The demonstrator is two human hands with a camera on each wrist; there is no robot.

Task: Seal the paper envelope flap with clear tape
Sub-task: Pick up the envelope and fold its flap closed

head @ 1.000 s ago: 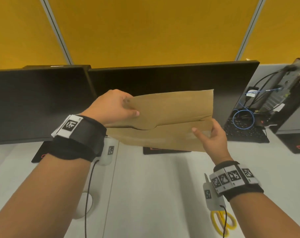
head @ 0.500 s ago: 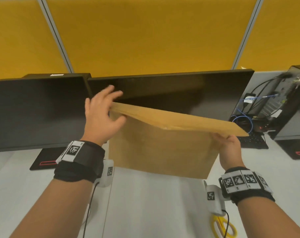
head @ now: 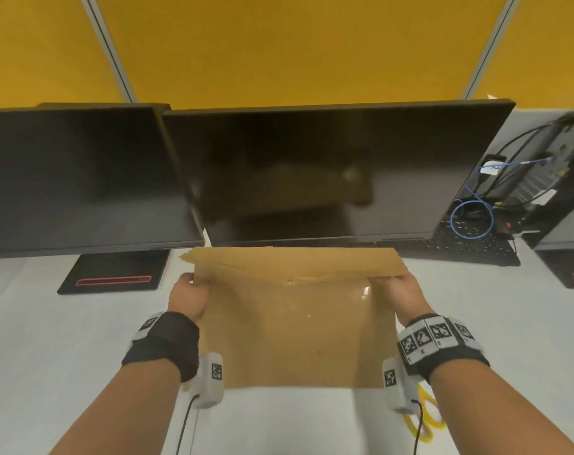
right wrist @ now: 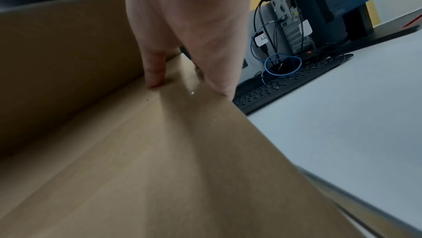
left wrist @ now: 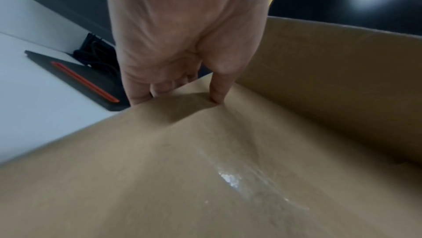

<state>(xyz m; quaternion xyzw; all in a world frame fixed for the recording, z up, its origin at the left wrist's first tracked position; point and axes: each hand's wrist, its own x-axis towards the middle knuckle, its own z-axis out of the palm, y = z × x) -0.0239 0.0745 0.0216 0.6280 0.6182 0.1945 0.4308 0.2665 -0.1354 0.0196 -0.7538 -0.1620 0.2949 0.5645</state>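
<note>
A brown paper envelope is held low over the white desk, its face toward me. The open flap points away toward the monitors. My left hand pinches the top left corner, thumb on top and fingers underneath, as the left wrist view shows. At the top right corner my right hand pinches the same way. A glossy strip of clear tape shines on the envelope face. Whether the envelope touches the desk I cannot tell.
Two dark monitors stand close behind the envelope, one with a black base at the left. A black keyboard, a blue cable loop and a computer tower are at the right. Yellow scissors lie beneath my right wrist.
The envelope came down from in front of the monitors to just above the desk, flap now pointing away. My left hand went from flat against its left edge to pinching the corner.
</note>
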